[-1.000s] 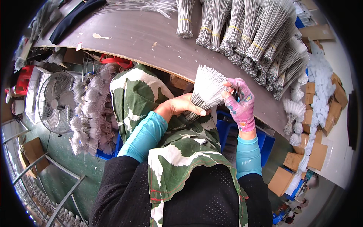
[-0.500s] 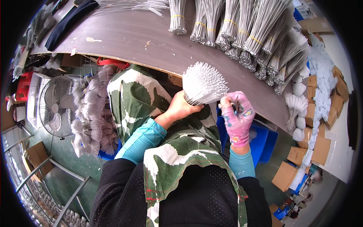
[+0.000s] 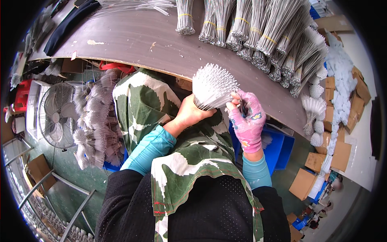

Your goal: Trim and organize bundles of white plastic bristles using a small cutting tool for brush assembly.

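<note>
My left hand (image 3: 191,112) is wrapped around a bundle of thin wire brushes (image 3: 214,85). Their white bristled ends fan out upward, while the lower stems are hidden behind my fist and the apron. Close to the right edge of this fan is my right hand (image 3: 249,121), in a pink flowered glove with bare fingertips. Its thumb and fingers are pinched together beside the brush tips. Something small and dark shows between those fingers, too small to name. I cannot tell whether the fingertips touch a brush.
Beyond my hands curves a brown table (image 3: 133,44). Banded bundles of wire stems (image 3: 258,32) crowd its far right side. A blue bin (image 3: 282,151) stands below on the right, near cardboard boxes (image 3: 302,183). A fan (image 3: 58,115) and hanging brush bundles (image 3: 94,121) are at left.
My right hand has moved up and left, closer to the brush tips, and its fingers have turned toward them. My left hand keeps its grip on the bundle.
</note>
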The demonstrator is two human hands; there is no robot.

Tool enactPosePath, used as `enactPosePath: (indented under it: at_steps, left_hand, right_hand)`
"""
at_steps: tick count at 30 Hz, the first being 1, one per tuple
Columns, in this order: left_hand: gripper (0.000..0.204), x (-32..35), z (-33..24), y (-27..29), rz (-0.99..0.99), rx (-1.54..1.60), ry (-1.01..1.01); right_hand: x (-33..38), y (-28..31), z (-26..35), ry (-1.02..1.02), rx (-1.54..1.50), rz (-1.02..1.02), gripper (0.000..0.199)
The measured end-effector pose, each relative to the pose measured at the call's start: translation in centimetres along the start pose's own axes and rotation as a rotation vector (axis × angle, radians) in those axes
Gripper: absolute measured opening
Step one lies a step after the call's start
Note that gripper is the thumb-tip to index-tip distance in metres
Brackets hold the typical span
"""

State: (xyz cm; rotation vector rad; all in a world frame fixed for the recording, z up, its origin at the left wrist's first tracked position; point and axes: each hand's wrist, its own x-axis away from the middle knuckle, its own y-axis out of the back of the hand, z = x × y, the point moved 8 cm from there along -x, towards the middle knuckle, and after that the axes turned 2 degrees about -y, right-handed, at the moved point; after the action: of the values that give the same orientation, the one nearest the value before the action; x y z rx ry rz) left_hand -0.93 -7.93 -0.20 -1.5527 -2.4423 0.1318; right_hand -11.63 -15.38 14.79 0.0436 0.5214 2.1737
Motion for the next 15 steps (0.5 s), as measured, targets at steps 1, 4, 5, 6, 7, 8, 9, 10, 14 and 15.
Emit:
enactPosePath:
  at_steps: [1,4,5,6,7,8,9,10,14,15]
  left_hand:
    - [0.056,0.0,-0.1,0.0,0.001,0.002,0.0]
    - [0.057,0.1,-0.5,-0.1,0.002,-0.002,-0.014]
    - [0.058,0.2,-0.6,0.0,-0.014,-0.014,-0.01]
    - [0.058,0.2,-0.7,0.0,-0.026,-0.024,-0.007]
    - [0.058,0.3,-0.9,-0.1,-0.023,-0.022,-0.008]
    - [0.059,0.4,-1.2,-0.1,-0.016,-0.018,-0.015]
    - [0.06,0.4,-1.4,-0.1,-0.01,-0.014,-0.022]
    - [0.06,0.4,-1.3,-0.1,-0.009,-0.013,-0.023]
    - [0.067,0.3,-0.9,-0.1,0.023,-0.015,-0.007]
    - [0.071,0.4,-0.9,-0.2,0.045,-0.002,-0.008]
  right_hand:
    - [0.0,0.1,-0.1,0.0,0.002,0.0,0.026]
    - [-0.2,0.4,-0.4,-0.016,0.04,0.014,0.027]
    - [-0.3,0.3,-0.1,0.024,0.061,0.043,0.027]
    - [-0.4,0.2,0.2,0.063,0.085,0.069,0.028]
    - [-0.3,0.3,0.3,0.063,0.089,0.067,0.028]
    - [-0.2,0.3,0.4,0.075,0.11,0.069,0.027]
    - [-0.2,0.3,0.5,0.088,0.13,0.072,0.026]
    - [-0.1,0.3,0.5,0.088,0.132,0.071,0.026]
    - [0.1,0.5,0.6,0.114,0.1,0.023,0.024]
    - [0.2,0.6,0.2,0.055,0.008,0.01,0.024]
